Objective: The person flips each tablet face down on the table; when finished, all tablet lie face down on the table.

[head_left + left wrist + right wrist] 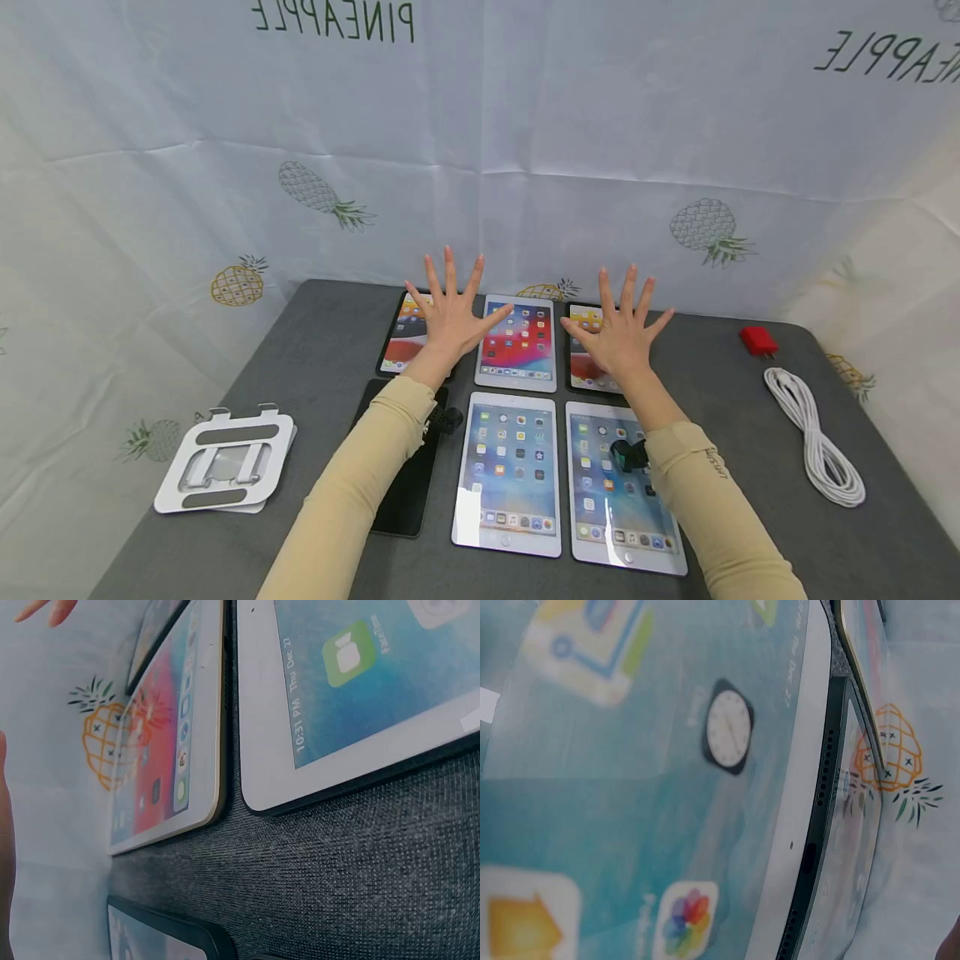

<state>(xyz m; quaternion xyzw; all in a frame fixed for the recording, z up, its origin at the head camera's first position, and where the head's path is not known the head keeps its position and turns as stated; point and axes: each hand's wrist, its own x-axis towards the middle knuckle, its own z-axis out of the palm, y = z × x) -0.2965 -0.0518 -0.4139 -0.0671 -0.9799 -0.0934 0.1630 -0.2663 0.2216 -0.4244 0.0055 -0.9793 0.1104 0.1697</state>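
My left hand (452,323) is held with fingers spread above the back-left dark-framed tablet (401,343) and beside the white tablet (517,343) with a red and blue screen. Likewise spread, my right hand (621,340) covers part of the back-right dark-framed tablet (585,367). Neither hand holds anything. Nearer to me lie a black-screened tablet (405,504), partly under my left sleeve, a lit white tablet (510,475), and another lit white tablet (600,500), partly hidden by my right forearm. The wrist views show tablet edges close up, with fingers only at the margins.
A white folding stand (225,462) lies at the left of the dark grey table (300,350). On the right are a red plug adapter (759,341) and a coiled white cable (817,442). A pineapple-print cloth (480,150) hangs behind.
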